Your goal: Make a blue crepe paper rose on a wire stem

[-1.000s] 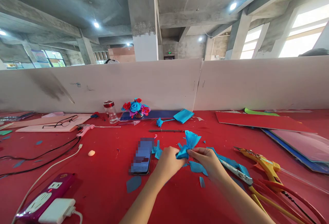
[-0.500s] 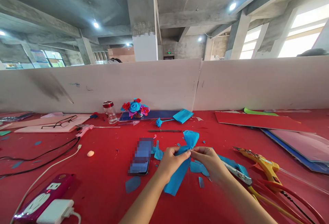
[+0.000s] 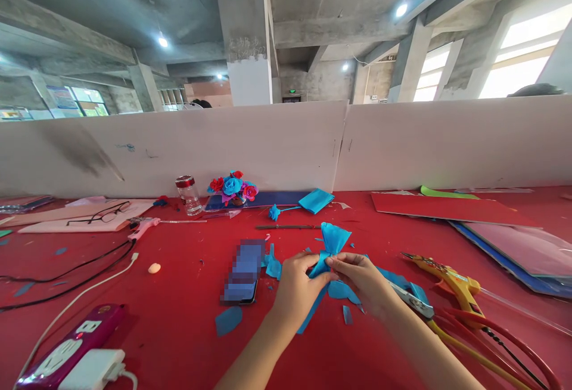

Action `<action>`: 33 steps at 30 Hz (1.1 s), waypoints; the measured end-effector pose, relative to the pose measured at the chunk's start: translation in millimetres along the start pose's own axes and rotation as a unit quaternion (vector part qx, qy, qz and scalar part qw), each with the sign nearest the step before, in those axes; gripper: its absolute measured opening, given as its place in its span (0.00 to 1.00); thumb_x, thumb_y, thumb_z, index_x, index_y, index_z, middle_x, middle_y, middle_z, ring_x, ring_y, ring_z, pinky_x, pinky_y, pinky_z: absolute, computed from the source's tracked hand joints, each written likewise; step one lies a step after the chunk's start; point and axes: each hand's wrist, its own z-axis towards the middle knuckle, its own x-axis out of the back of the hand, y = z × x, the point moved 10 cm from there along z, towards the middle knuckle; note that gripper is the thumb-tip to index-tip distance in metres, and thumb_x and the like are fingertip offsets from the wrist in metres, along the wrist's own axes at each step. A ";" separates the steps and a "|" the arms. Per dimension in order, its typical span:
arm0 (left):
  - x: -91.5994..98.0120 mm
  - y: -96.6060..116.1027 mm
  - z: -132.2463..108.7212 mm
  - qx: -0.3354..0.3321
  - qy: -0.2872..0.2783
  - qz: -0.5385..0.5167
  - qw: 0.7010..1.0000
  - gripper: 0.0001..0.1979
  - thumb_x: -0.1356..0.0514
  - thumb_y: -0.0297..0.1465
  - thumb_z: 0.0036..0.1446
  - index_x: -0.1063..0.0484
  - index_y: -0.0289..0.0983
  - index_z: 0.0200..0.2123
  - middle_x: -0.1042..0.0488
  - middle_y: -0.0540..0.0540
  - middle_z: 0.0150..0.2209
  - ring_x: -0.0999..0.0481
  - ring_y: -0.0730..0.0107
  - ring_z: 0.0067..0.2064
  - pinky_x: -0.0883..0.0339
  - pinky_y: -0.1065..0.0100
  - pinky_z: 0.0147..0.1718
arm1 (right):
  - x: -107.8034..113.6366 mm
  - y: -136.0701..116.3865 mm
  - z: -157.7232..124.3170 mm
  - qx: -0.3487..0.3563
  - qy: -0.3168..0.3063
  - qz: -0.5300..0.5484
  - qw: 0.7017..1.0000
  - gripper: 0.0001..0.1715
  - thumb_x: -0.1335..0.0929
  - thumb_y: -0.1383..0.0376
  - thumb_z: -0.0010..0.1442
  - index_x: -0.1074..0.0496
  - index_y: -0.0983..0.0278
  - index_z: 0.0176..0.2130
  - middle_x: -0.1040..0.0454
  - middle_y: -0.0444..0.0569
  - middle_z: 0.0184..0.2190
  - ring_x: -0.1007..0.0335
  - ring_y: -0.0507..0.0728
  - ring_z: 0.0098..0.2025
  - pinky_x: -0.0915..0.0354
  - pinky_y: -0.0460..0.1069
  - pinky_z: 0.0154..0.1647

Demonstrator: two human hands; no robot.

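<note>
Surface: a red tabletop (image 3: pixel 179 330), littered with blue scraps. From the left: a purple power strip (image 3: pixel 102 321) bearing a white adapter (image 3: pixel 92 369); eyeglasses (image 3: pixel 100 216) on a pale pink sheet (image 3: pixel 49 227); a pink glue gun (image 3: pixel 143 228); a red-lidded jar (image 3: pixel 191 201); a paper flower arrangement (image 3: pixel 232 187); a phone (image 3: pixel 243 276), its screen pixelated. Near the middle, the left hand (image 3: pixel 297 285) grips a blue paper strip (image 3: pixel 335 238) between thumb and fingers; the right hand (image 3: pixel 364 274) pinches it at the gathered neck, fingertips close to the left thumb. The strip is held above the table, its flared end upward. Farther right lie a yellow glue gun (image 3: pixel 451 279) and a red board (image 3: pixel 447 208) overlapping other sheets.

Room: a pale partition (image 3: pixel 232 145) backs the table; beyond it are a concrete pillar (image 3: pixel 245 17), hanging lamps and, at right, bright windows (image 3: pixel 513 59).

Markings: blue scribble on the partition, illegible; handwriting on the pillar, not reliably readable; a green sign (image 3: pixel 292 90), too small to read.

Change: half a second ago a broad tail of the strip showed below the hands; now only a narrow length shows there. Both hands retain their hold.
</note>
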 end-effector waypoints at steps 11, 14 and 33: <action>15.5 -9.0 -0.1 0.028 0.074 -0.058 0.995 0.12 0.43 0.33 0.50 0.28 0.36 0.38 0.26 0.44 0.34 0.29 0.65 0.36 0.37 0.69 0.34 | 13.8 -8.7 0.3 0.041 0.080 -0.081 0.993 0.16 0.28 0.54 0.39 0.29 0.65 0.20 0.33 0.43 0.17 0.41 0.49 0.21 0.44 0.45 0.23; 26.6 9.6 -4.5 -0.051 0.118 0.042 0.991 0.08 0.45 0.31 0.52 0.28 0.37 0.35 0.27 0.43 0.33 0.30 0.65 0.36 0.38 0.67 0.37 | 19.1 -9.4 -0.4 0.042 0.100 -0.056 0.993 0.16 0.27 0.56 0.38 0.30 0.65 0.19 0.32 0.42 0.17 0.40 0.49 0.21 0.43 0.45 0.23; 23.5 -6.2 1.6 0.026 0.086 -0.049 0.995 0.11 0.42 0.37 0.49 0.30 0.36 0.33 0.27 0.45 0.34 0.30 0.66 0.37 0.39 0.68 0.37 | 8.4 -22.7 -1.9 0.077 0.044 -0.026 0.996 0.16 0.28 0.55 0.41 0.28 0.66 0.22 0.30 0.45 0.21 0.35 0.51 0.26 0.38 0.47 0.32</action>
